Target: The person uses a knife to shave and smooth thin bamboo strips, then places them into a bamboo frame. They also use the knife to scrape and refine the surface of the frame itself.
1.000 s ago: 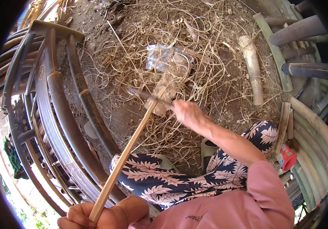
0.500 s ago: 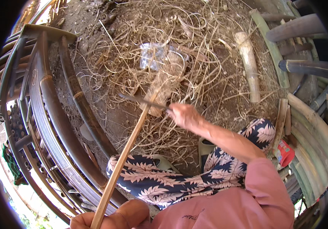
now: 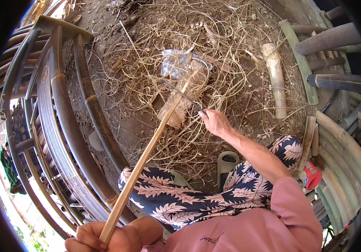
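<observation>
My left hand [image 3: 105, 238], low at the left, is closed round the near end of a long bamboo strip [image 3: 140, 164]. The strip slants away from me, and its far end lies over a wooden block [image 3: 193, 86] on the ground. In my right hand [image 3: 216, 123] is a knife [image 3: 193, 103], its dark blade pointing up and left. The blade crosses the strip near its far end; whether it touches cannot be made out. My right fingers wrap the handle and mostly hide it.
Curly bamboo shavings [image 3: 226, 54] litter the dirt around a clear plastic bag [image 3: 175, 64]. A bamboo bench [image 3: 65, 113] stands at left. To the right lie a short pale log [image 3: 275, 80], bamboo pieces [image 3: 344, 147] and a red container [image 3: 311, 176].
My right hand and the knife have moved away from me and slightly right, along the strip toward its far end. My left hand keeps its hold and shows more in view.
</observation>
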Demonstrator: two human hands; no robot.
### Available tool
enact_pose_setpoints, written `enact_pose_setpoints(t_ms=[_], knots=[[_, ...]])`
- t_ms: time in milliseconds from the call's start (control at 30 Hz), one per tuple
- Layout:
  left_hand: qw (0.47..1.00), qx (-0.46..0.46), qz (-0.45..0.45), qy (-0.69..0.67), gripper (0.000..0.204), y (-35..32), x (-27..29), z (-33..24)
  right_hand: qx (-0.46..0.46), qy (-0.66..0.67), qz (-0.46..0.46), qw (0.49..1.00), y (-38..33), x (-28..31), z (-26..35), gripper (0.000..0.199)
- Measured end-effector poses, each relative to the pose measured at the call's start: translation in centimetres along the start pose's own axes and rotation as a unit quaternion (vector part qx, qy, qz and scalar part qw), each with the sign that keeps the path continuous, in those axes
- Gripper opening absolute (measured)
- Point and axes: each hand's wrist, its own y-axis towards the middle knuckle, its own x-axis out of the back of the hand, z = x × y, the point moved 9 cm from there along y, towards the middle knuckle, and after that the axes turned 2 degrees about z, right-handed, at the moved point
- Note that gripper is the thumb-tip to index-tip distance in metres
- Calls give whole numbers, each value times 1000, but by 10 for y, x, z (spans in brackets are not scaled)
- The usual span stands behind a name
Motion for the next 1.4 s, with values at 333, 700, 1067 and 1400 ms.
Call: enact_pose_setpoints(t_ms=[333, 700, 1067, 1400], knots=[[1000, 15, -15, -20, 58, -5, 19, -7, -129, -106, 53, 985, -2, 28, -35, 39], [963, -68, -232, 121, 30, 0, 93, -223, 579, 69, -87, 808, -178, 44, 400, 51], [903, -10, -395, 167, 37, -160, 257, -422, 656, -237, -170, 696, -116, -53, 598, 21], [883, 81, -452, 97, 29, -82, 290, -257, 603, -350, -118, 707, -42, -201, 693, 18]])
